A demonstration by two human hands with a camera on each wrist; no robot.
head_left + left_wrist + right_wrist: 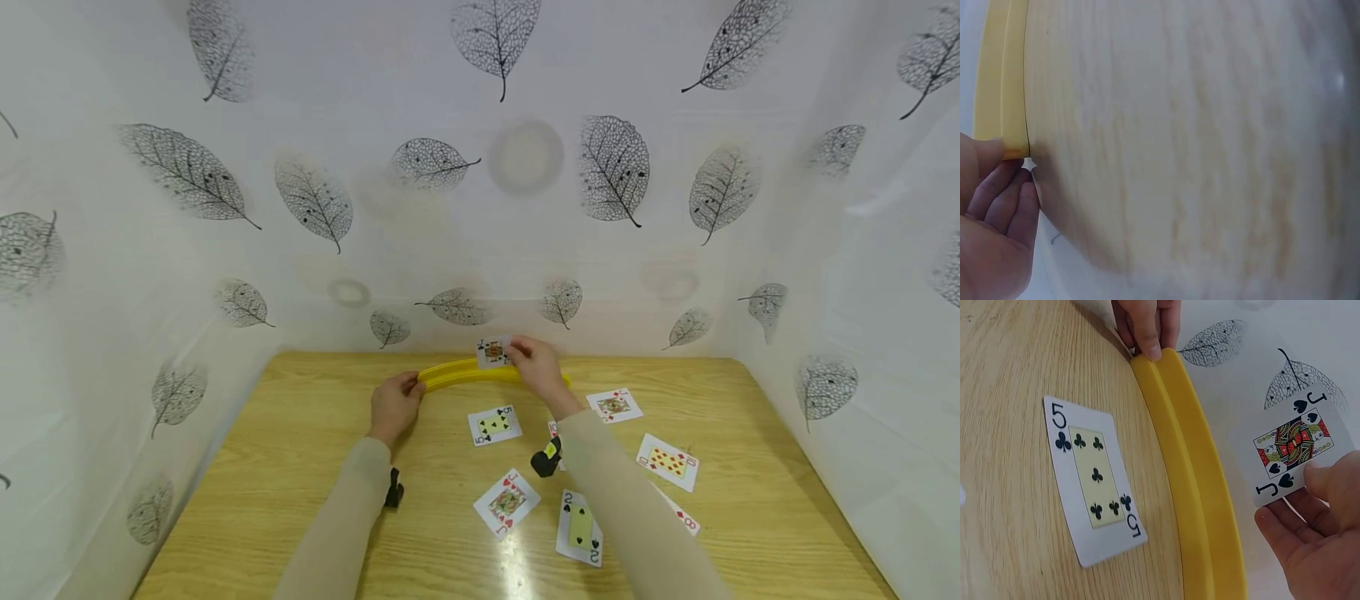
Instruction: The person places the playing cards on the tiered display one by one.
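A curved yellow card holder (457,375) with a groove along its length lies near the table's back edge. My left hand (393,408) pinches its left end between thumb and fingers, as the left wrist view shows up close. Over the holder's right part, my right hand (538,367) grips a jack of spades (1294,447) by its edge, thumb on the printed face. The jack is raised above the holder, apart from the groove in the right wrist view. Face up in front of the holder lies a five of clubs (1094,481).
Nearer on the wooden table (315,450) lie a jack of hearts (507,502) and a two of spades (580,529). To the right are a red jack (615,406), a ten of diamonds (667,461) and cards partly hidden by my right arm. Leaf-patterned sheeting (450,242) surrounds the table.
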